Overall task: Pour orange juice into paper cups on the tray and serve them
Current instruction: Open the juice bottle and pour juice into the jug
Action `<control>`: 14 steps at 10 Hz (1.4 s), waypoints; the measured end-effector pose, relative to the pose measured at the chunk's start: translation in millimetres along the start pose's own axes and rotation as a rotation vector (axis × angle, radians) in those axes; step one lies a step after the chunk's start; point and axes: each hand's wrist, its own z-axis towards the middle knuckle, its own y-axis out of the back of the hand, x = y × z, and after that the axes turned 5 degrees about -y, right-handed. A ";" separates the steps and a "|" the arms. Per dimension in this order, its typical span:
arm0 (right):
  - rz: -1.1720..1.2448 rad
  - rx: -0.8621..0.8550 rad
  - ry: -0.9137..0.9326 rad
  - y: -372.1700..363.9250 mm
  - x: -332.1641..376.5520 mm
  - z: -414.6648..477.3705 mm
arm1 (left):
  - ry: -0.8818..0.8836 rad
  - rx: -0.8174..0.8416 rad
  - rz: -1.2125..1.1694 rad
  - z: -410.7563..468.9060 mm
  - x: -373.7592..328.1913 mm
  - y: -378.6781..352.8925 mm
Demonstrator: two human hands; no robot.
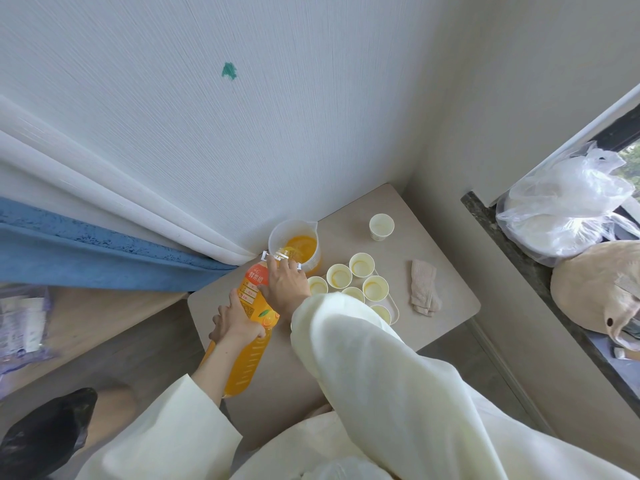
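A big orange juice bottle (250,327) is tipped toward a clear plastic jug (294,226) at the table's back corner; its mouth is over the jug, which holds orange juice. My left hand (237,320) grips the bottle's middle. My right hand (285,284) holds the bottle near its neck. Several yellow paper cups (339,276) stand on a white tray (394,306) just right of my right hand, partly hidden by my sleeve. One more paper cup (381,226) stands alone farther back.
A beige cloth (424,289) lies on the small beige table (446,271), right of the tray. White and blue curtains (104,237) hang at left. A dark ledge at right carries a plastic bag (561,206) and a tan bag (595,289).
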 end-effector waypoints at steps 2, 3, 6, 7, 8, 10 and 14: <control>0.007 -0.002 0.004 0.5 -0.6 -1.2 | -0.002 -0.005 0.011 0.2 0.1 -0.1; 0.000 -0.001 0.004 0.6 -0.8 -0.9 | -0.002 -0.003 0.009 0.1 0.2 -0.3; -0.008 -0.013 0.009 0.6 -1.4 -1.5 | -0.001 -0.002 0.030 -0.8 -1.4 0.3; -0.011 -0.021 0.006 1.2 -1.4 -1.2 | -0.005 -0.003 0.030 0.2 -1.9 1.3; -0.008 -0.019 0.002 1.5 -1.5 -1.2 | -0.010 -0.005 0.033 0.8 -2.2 2.0; 0.004 -0.019 -0.006 1.2 -2.7 0.3 | -0.017 -0.010 0.044 1.0 -3.1 1.9; -0.013 -0.016 -0.001 2.5 -4.7 2.9 | -0.013 -0.003 0.038 2.2 -5.3 2.5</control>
